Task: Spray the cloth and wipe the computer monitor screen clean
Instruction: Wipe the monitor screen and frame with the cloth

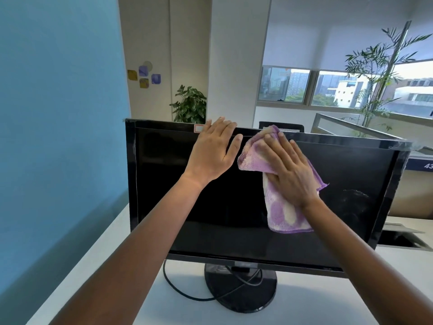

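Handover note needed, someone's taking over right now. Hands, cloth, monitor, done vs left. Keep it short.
Left hand: open, flat, fingers hooked over the monitor's top edge, steadying it.
Right hand: open palm pressing the purple and cream cloth against the upper middle of the screen; cloth hangs down below the hand.
Spray bottle: not in view.
Done: wiping is under way; whether the cloth was sprayed cannot be told.
Left: whitish smudges on the right side of the screen, then the remaining areas.
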Tool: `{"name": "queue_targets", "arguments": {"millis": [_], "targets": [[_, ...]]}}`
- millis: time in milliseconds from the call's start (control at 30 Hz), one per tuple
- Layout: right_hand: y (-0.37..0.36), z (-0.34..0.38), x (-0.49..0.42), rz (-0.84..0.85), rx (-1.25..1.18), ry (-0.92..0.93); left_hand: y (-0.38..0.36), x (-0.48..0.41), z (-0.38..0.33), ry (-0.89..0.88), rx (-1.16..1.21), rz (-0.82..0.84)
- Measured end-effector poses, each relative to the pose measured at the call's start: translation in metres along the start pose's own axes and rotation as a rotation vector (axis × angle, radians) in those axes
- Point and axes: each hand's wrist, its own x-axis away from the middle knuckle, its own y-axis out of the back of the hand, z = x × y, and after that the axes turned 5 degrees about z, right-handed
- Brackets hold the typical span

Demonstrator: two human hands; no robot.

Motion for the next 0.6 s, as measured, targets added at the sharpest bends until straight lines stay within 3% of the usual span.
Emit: {"name": "queue_targets", "arguments": {"millis": [133,267,467,600], "targets": [[-0.019,0.028,0.021,0.014,0.020,-0.009,-0.005,0.005,0.000,0.010,0.006,-0.056],[-0.041,0.058,0.063,0.109,0.037,0.117,-0.010,0.003,0.000,0.033,0.007,-0.071],[-0.066,0.086,0.128,0.404,0.193,0.521,-0.015,0.005,-0.004,0.059,0.008,-0.108],[-0.066,0.082,0.130,0.423,0.293,0.661,-0.012,0.004,-0.008,0.069,0.008,-0.103]]}}
